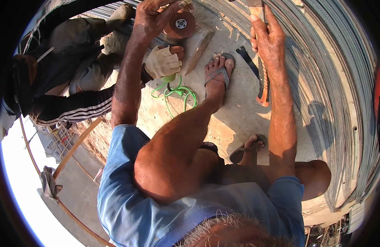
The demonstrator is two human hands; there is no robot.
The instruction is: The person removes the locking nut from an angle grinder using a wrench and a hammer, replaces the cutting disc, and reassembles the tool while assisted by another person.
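Observation:
At the top edge, my left hand [151, 20] is closed, its thumb stretched toward a small brownish piece; what it grips is cut off by the frame. Right beside it is the reddish-brown disc [173, 28] of an angle grinder. A co-worker's gloved hand [163, 62] is at the grinder's green body [169, 77]. My right hand [269, 41] is wrapped round a long tool with an orange and black handle [262, 84]. Metal shows at the tool's far end, but its kind is unclear. A black flat strip with notched ends [247, 61] lies on the ground beside it.
A wooden block [200, 45] lies beyond my sandalled foot [216, 76]. The grinder's green cord [186, 92] lies bunched on the concrete. Bundled steel bars [322, 53] curve along the right. The co-worker in dark clothes [70, 99] is close on the left.

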